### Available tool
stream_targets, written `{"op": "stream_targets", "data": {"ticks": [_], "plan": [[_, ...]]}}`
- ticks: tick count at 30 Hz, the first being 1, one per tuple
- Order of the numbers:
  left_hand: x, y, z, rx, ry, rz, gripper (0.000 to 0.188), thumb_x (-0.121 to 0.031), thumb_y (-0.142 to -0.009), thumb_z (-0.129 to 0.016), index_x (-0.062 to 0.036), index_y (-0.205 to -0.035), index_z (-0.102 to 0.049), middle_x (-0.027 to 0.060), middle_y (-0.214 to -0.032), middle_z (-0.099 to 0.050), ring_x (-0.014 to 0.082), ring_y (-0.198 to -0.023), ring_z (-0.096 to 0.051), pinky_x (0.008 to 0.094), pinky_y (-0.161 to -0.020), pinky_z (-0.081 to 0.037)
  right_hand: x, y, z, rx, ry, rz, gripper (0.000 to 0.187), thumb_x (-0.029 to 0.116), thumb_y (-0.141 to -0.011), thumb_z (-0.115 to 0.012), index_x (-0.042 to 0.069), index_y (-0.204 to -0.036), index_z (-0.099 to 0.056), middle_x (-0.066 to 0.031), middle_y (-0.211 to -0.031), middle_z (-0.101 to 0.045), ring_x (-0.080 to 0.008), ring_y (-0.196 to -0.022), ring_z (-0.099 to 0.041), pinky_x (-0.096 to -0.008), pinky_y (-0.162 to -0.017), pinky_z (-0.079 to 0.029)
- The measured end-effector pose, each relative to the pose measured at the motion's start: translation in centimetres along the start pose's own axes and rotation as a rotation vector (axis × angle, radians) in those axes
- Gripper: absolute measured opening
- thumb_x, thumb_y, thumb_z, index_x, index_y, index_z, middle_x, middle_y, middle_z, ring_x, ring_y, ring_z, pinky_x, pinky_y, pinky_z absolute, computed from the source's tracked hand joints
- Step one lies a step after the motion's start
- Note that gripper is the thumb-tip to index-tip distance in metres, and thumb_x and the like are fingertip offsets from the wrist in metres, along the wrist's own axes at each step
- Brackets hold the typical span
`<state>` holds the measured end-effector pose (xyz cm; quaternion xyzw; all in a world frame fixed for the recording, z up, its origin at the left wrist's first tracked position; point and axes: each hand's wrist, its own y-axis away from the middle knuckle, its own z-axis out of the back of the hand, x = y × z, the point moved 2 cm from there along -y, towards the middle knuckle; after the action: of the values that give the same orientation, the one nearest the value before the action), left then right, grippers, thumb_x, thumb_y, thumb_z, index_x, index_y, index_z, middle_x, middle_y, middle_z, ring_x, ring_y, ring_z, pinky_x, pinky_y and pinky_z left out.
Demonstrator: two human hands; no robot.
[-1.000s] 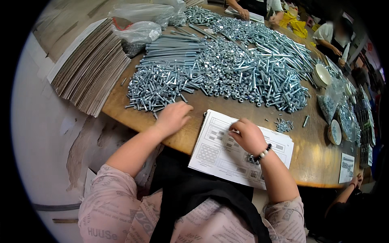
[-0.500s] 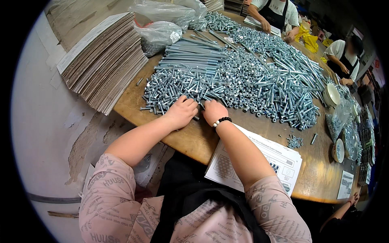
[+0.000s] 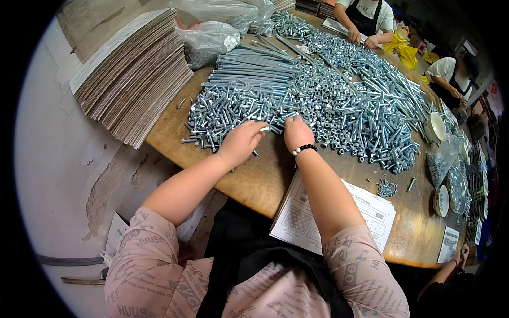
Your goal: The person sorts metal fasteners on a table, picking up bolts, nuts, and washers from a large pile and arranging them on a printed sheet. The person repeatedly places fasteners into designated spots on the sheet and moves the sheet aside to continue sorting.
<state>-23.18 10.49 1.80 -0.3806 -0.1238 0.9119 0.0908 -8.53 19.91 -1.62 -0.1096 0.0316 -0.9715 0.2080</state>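
Note:
A short silvery bolt (image 3: 264, 129) sticks out from the closed fingertips of my left hand (image 3: 239, 143), at the near edge of a heap of bolts (image 3: 225, 112). To its right, my right hand (image 3: 298, 134), with a beaded bracelet at the wrist, has its fingers curled down where the bolts meet a pile of nuts (image 3: 322, 132). What those fingers grip is mostly hidden under the hand. Long threaded rods (image 3: 249, 71) lie stacked behind the bolts.
Printed sheets (image 3: 360, 209) lie under my right forearm. A tall cardboard stack (image 3: 132, 74) stands left, beside plastic bags (image 3: 209, 42). Small screws (image 3: 387, 187) and bowls (image 3: 435, 127) are at right. Co-workers (image 3: 366, 21) work across the table; another person's hand (image 3: 462, 254) shows lower right.
My hands have moved apart a little, the right one rightward and farther over the pile's edge. A bolt now shows in my left fingertips. A co-worker's hands across the table have shifted.

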Motion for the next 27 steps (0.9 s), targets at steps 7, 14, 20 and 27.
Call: {"op": "stream_targets", "data": {"ticks": [7,14,20,27], "plan": [[-2.7,1.2,-1.7,0.134,0.204,0.054,0.022,-0.005,-0.082,-0.053,-0.0032,-0.105,-0.053,0.0114,-0.093,-0.061,0.0216,-0.071,-0.060,0.0310,-0.065,-0.048,-2.4,2.5,3.0,-0.104,-0.297,0.163,0.016,0.017,-0.082,-0.054,0.004,-0.087,-0.061,-0.0174,-0.086,-0.059,-0.0339,-0.082,-0.058,-0.0415,-0.072,-0.047],[-6.8,4.0,-8.0,0.316,-0.099,-0.448,0.019,-0.011,-0.072,-0.061,-0.0046,-0.088,-0.054,0.0106,-0.091,-0.055,0.0295,-0.085,-0.055,0.0385,-0.074,-0.046,-7.3,12.0,7.4,-0.074,-0.621,-0.035,0.022,0.013,-0.077,-0.065,0.003,-0.096,-0.062,-0.0135,-0.083,-0.062,-0.0273,-0.074,-0.059,-0.0340,-0.066,-0.047],[-7.4,3.9,-8.8,0.463,-0.109,-0.479,0.019,-0.016,-0.071,-0.066,-0.0052,-0.084,-0.057,0.0086,-0.097,-0.055,0.0273,-0.092,-0.054,0.0377,-0.079,-0.045,-7.3,18.1,8.7,-0.044,-0.571,-0.043,0.018,0.014,-0.077,-0.065,0.002,-0.090,-0.061,-0.0133,-0.078,-0.061,-0.0286,-0.070,-0.059,-0.0349,-0.062,-0.046],[-7.8,3.7,-8.2,0.501,-0.052,-0.341,0.045,-0.017,-0.069,-0.068,-0.0067,-0.109,-0.052,0.0099,-0.103,-0.054,0.0271,-0.099,-0.052,0.0383,-0.085,-0.040,-4.9,18.5,7.5,-0.075,-0.353,0.146,0.016,0.015,-0.076,-0.064,0.006,-0.089,-0.061,-0.0115,-0.078,-0.061,-0.0299,-0.069,-0.058,-0.0374,-0.060,-0.046]]}}
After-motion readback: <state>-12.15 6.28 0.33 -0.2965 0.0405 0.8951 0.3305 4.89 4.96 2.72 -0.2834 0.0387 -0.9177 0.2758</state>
